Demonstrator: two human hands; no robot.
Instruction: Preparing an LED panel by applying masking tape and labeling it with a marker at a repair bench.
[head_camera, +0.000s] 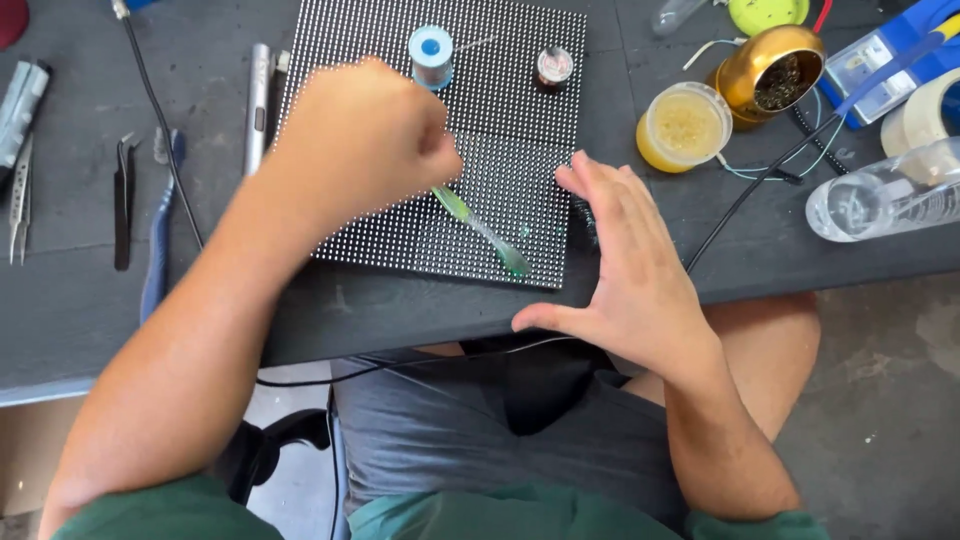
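A square black panel (520, 90) covered in a fine grid of white dots lies flat on the dark grey table (70, 290). My left hand (360, 135) is closed in a fist over the panel's left half, gripping a translucent green brush (485, 232) whose tip rests near the panel's front right corner. My right hand (625, 265) is open, fingers together, pressed against the panel's right front edge. On the panel's far part stand a blue and white solder spool (431, 48) and a small round tin (554, 66).
Left of the panel lie a silver pen-shaped tool (258, 100), black tweezers (122, 200), a blue-handled tool (158, 235) and a black cable (160, 110). To the right stand a yellow paste jar (684, 126), a gold tip-cleaner pot (772, 70), a clear plastic bottle (880, 195) and tape (920, 115).
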